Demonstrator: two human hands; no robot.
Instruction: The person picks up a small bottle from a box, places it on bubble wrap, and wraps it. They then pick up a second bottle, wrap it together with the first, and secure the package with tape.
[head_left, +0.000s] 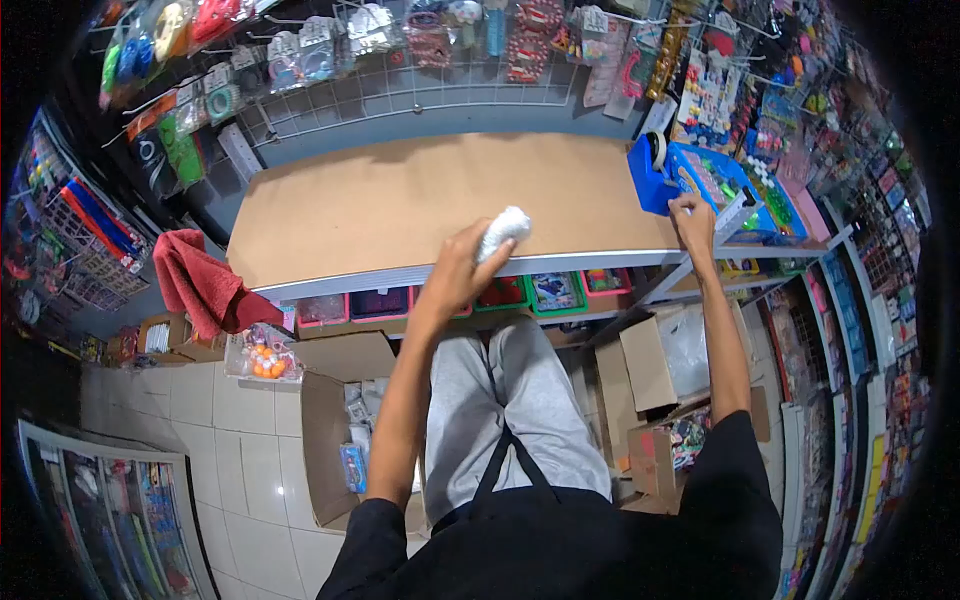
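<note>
My left hand (466, 268) is closed around a white crumpled bundle (508, 228), held over the front part of the brown tabletop (400, 200). The bundle's upper end sticks out past my fingers. At the right end of the table, my right hand (693, 216) has its fingers curled in, right at the lower corner of a blue tape dispenser (652, 186). A roll of tape sits in the top of the dispenser. I cannot tell what is between the right fingers.
Blue boxes (770, 225) of small goods stand right of the dispenser. A red cloth (200, 285) hangs at the table's left corner. Colored trays (558, 292) fill the shelf below. Open cardboard boxes (325, 450) flank my legs. Packaged goods hang on the wall grid (400, 95).
</note>
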